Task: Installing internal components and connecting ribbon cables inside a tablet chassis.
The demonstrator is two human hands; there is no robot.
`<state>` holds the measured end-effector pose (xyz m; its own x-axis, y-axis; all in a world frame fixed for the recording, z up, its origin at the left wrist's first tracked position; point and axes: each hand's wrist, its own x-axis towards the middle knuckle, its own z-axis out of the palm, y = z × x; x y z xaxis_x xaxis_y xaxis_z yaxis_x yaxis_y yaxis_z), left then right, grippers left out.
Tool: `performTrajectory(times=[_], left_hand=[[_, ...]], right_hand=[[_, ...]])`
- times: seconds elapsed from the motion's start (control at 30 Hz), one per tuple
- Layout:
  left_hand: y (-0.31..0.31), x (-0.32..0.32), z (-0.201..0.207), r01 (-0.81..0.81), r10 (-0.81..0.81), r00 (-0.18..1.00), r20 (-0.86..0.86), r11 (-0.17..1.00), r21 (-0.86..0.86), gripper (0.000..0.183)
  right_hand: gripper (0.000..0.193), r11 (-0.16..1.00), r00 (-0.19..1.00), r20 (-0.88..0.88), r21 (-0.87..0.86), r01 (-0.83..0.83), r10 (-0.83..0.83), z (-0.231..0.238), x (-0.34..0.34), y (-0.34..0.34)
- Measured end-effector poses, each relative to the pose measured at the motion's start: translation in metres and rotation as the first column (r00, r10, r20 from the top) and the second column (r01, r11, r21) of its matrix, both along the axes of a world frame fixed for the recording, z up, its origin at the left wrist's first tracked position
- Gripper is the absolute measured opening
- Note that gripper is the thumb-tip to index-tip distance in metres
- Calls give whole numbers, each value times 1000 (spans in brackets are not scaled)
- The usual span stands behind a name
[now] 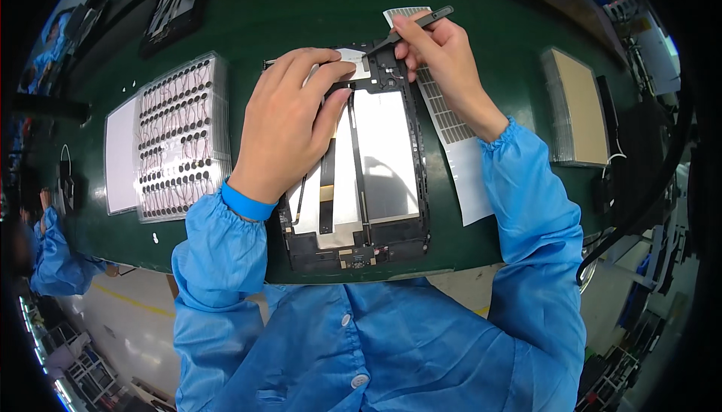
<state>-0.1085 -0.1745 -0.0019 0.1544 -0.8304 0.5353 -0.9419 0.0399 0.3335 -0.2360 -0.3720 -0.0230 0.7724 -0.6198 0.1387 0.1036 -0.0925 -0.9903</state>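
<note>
An opened tablet housing [387,156], with silvery panels, a black frame and dark flat cables, lies in front of me on the green table. My left hand [289,122] rests over its upper left part, fingers spread and bent, with fingertips touching near a small whitish plate [359,62] at the top. What lies beneath the palm is hidden. My right hand [444,55] grips black tweezers [414,27], whose tips point down to the right edge of that plate. A long sheet of small grey stickers [450,122] runs beside the housing, partly under my right hand.
Clear trays [177,134] of small round black parts with thin wires stand at left, overlapping a white sheet [120,158]. A stack of trays with a tan top [579,107] stands at right. Another dark device [174,6] lies far left. A co-worker's blue sleeve [60,258] shows at left.
</note>
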Motion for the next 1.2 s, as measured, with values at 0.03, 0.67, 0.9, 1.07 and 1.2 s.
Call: performTrajectory(times=[0.03,0.67,0.9,1.07,1.2], left_hand=[[0,0,0,-5,5,1000,-1,1000,4,20],[-1,-1,7,100,-106,993,45,988,120,36],[0,-4,8,148,-155,987,41,978,148,39],[-1,-3,8,130,-143,987,72,978,161,41],[-1,-4,6,111,-123,990,72,982,154,41]], right_hand=[[31,1000,1000,-2,-3,-2,2,-1,0,0],[22,993,965,261,-101,68,-39,11,-3,5],[22,998,961,272,-49,-42,54,26,-5,30],[23,998,958,278,-43,-55,64,30,-7,35],[23,995,959,272,-76,-64,82,31,-9,35]])
